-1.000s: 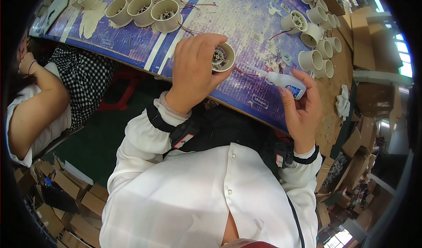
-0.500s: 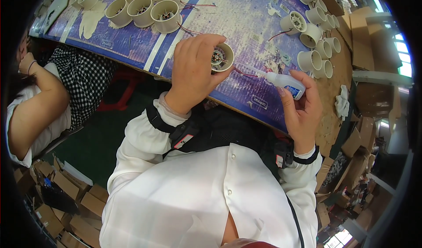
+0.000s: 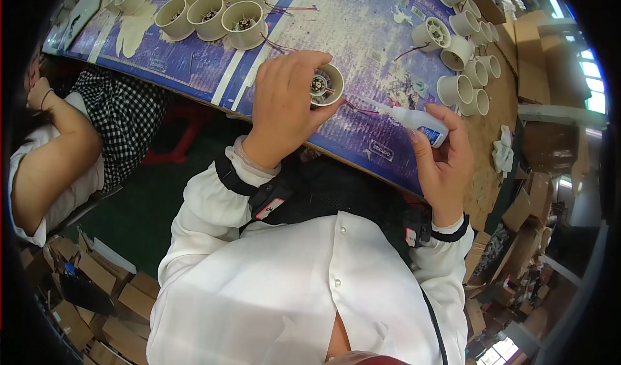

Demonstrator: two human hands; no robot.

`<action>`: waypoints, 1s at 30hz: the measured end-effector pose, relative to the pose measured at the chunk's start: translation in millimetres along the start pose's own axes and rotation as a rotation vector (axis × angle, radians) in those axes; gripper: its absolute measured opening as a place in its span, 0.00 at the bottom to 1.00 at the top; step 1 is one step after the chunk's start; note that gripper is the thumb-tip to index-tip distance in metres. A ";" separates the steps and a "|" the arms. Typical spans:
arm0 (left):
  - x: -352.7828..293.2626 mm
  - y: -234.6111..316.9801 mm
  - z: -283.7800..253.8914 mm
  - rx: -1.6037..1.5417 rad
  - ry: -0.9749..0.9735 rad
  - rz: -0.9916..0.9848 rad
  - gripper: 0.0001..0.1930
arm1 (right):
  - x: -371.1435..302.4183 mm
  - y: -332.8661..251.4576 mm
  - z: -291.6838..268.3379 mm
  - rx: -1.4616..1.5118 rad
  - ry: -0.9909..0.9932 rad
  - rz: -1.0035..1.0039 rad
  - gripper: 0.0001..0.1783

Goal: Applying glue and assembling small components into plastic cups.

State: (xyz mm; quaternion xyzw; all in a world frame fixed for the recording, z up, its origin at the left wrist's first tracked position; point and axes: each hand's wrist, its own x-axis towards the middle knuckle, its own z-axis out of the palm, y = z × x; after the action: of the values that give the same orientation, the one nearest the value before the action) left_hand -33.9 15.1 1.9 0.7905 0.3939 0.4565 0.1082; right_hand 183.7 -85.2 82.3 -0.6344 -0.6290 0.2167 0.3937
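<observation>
My left hand is wrapped round a cream plastic cup-shaped housing, its open mouth facing up. Inside sits a small round motor-like part, and red and dark wires trail out at the right. In my right hand is a clear squeeze bottle with a blue label, gripped between thumb and fingers. The bottle lies tilted, its thin nozzle pointing left toward the housing without reaching its rim. Fingers of my left hand cover the housing's left side.
Similar housings with parts inside stand in a group at the far left. More housings line the right side of the blue-covered table. A white crumpled cloth lies at the right edge. Another person's arm is at left.
Almost nothing differs. The bottle in my right hand has shifted very slightly, and the housing in my left hand stays in place.
</observation>
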 end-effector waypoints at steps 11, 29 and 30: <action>-0.1 0.3 0.1 -0.025 -0.003 -0.016 0.31 | -2.2 5.0 -1.0 0.033 0.025 0.037 0.20; 1.1 -1.3 -17.1 -0.065 -0.102 -0.033 0.30 | -32.9 71.3 -37.0 1.127 0.128 0.329 0.23; 0.1 -4.1 -21.9 -0.070 -0.124 -0.041 0.29 | -34.9 72.8 -39.1 1.086 0.142 0.319 0.22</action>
State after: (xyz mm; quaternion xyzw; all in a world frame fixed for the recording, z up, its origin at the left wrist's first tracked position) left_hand -53.7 13.7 12.0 0.8047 0.3862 0.4179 0.1692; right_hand 255.5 -120.5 41.7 -0.4409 -0.2958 0.5226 0.6671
